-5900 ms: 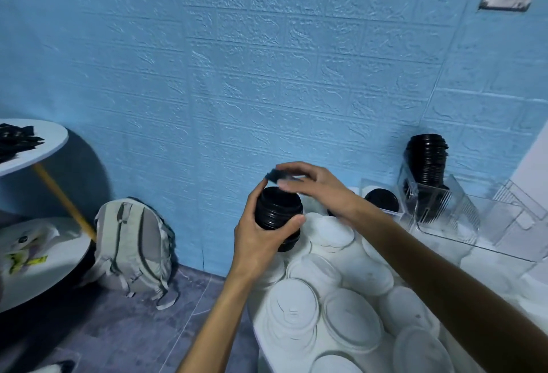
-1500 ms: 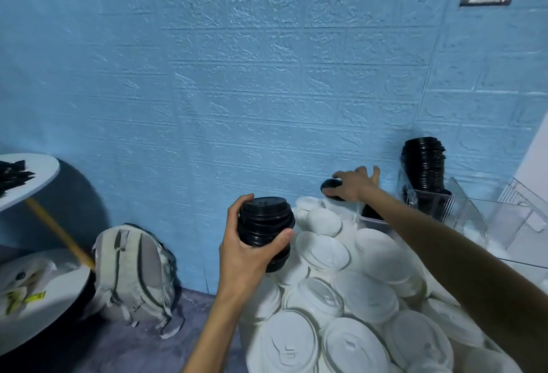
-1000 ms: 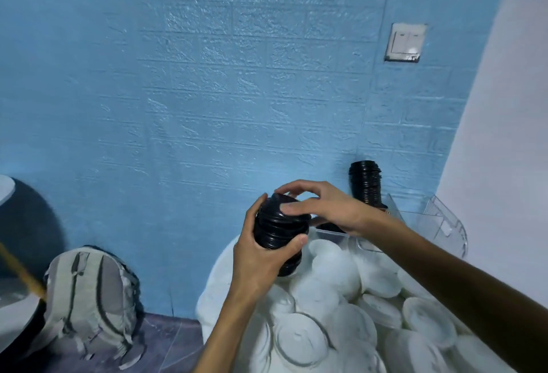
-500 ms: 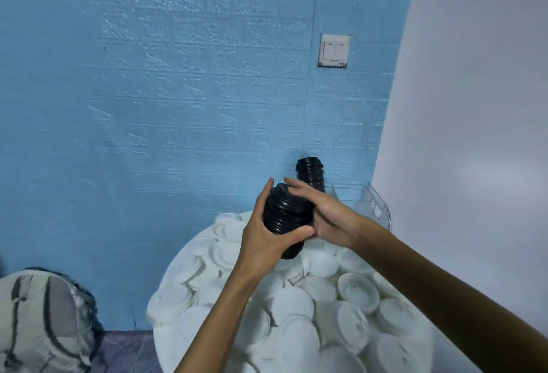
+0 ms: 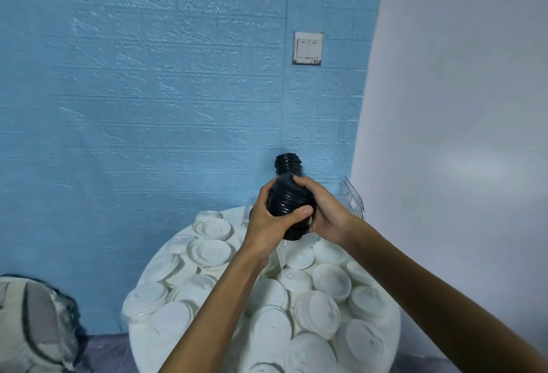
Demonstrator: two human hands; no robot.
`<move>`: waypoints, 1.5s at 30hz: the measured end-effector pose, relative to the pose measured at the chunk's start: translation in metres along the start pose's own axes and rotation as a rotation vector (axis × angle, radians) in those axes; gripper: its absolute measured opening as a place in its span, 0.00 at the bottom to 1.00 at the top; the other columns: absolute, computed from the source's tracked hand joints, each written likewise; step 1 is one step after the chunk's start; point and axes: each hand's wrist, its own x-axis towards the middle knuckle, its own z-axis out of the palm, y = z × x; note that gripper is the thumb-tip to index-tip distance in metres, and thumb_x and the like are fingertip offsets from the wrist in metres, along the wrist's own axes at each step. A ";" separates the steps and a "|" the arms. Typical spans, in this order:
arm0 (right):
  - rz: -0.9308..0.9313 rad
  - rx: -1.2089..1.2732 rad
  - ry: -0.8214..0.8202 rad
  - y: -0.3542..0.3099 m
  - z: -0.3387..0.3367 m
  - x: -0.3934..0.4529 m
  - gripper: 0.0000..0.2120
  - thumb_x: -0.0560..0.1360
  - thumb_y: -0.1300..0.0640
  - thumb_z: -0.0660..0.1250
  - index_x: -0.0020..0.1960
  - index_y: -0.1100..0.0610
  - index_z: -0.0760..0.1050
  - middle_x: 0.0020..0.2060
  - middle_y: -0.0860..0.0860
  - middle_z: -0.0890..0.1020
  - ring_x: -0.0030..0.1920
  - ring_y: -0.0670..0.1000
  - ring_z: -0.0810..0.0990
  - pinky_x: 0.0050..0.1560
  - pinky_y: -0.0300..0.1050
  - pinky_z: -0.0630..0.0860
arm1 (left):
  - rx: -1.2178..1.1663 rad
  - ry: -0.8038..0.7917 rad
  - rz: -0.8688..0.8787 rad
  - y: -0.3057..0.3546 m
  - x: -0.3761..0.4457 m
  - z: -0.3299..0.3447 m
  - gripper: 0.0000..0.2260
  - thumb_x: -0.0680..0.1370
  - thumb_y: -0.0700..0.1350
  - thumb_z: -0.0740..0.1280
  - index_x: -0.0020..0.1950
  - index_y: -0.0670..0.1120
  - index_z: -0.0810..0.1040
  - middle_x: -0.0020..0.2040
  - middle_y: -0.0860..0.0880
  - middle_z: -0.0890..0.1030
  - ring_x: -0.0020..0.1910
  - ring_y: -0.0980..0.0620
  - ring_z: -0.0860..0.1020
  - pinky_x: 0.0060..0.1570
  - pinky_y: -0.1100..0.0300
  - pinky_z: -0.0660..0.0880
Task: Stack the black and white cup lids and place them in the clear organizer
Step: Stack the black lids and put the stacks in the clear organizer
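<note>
- Stack of black lids (image 5: 287,205): held in the air above the far part of the tabletop, tilted with its top toward 11 o'clock. It sits at the 12 o'clock side of the tabletop's spread of lids.
- Left hand (image 5: 268,224): grip clamped on the stack from the 9 o'clock side; thumb across the near face, fingers behind it.
- Right hand (image 5: 324,214): grip clamped on the same stack from the 3 o'clock side; fingertips (image 5: 298,181) rest on the stack's upper rim.
- Second black stack (image 5: 288,164): stands upright just behind the held stack, at 12 o'clock, partly hidden by it.
- Clear organizer (image 5: 353,198): at 2 o'clock of the hands, against the wall corner. Only its wire-like upper edge and one clear wall are visible; its compartments cannot be made out.
- White lids (image 5: 318,310): cover the round white tabletop (image 5: 393,322) nearly edge to edge, overlapping; little bare surface remains.
- Open room: free air lies above the lids and at 9 o'clock of the hands. The blue wall (image 5: 148,105) closes 12 o'clock, the white wall (image 5: 459,135) closes 3 o'clock.
- Backpack (image 5: 35,325): on the floor at 8 o'clock, well apart from the tabletop.
</note>
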 end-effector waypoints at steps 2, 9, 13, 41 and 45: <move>-0.008 0.033 0.028 0.006 -0.005 0.002 0.21 0.78 0.44 0.66 0.66 0.56 0.79 0.60 0.57 0.84 0.60 0.56 0.83 0.58 0.53 0.80 | -0.039 -0.018 -0.060 -0.003 0.000 0.005 0.35 0.68 0.41 0.83 0.71 0.57 0.73 0.57 0.51 0.84 0.55 0.55 0.84 0.56 0.47 0.82; -0.140 -0.027 0.251 0.019 -0.009 -0.001 0.13 0.78 0.47 0.68 0.58 0.53 0.80 0.52 0.52 0.86 0.51 0.50 0.85 0.50 0.46 0.79 | -0.277 0.142 -0.236 -0.003 0.002 0.037 0.25 0.71 0.72 0.69 0.59 0.56 0.81 0.54 0.50 0.86 0.53 0.49 0.85 0.57 0.42 0.82; -0.207 -0.097 0.382 0.020 -0.013 0.002 0.09 0.82 0.49 0.62 0.54 0.51 0.79 0.49 0.50 0.84 0.47 0.47 0.82 0.43 0.40 0.75 | -0.117 0.255 -0.264 -0.005 0.014 0.058 0.24 0.68 0.76 0.66 0.49 0.59 0.79 0.52 0.50 0.84 0.52 0.49 0.83 0.59 0.46 0.79; -0.216 -0.209 0.518 -0.013 -0.116 0.126 0.26 0.81 0.33 0.51 0.70 0.46 0.71 0.61 0.49 0.80 0.60 0.51 0.80 0.65 0.54 0.76 | -0.104 0.081 -0.312 -0.038 0.169 0.133 0.26 0.80 0.67 0.61 0.72 0.53 0.74 0.56 0.50 0.82 0.52 0.50 0.81 0.48 0.55 0.78; -0.188 -0.207 0.506 -0.010 -0.133 0.154 0.28 0.80 0.32 0.49 0.70 0.46 0.70 0.60 0.50 0.81 0.58 0.52 0.81 0.61 0.52 0.77 | -0.083 0.046 -0.312 -0.050 0.190 0.140 0.26 0.81 0.66 0.58 0.74 0.53 0.71 0.59 0.49 0.80 0.51 0.52 0.79 0.37 0.61 0.71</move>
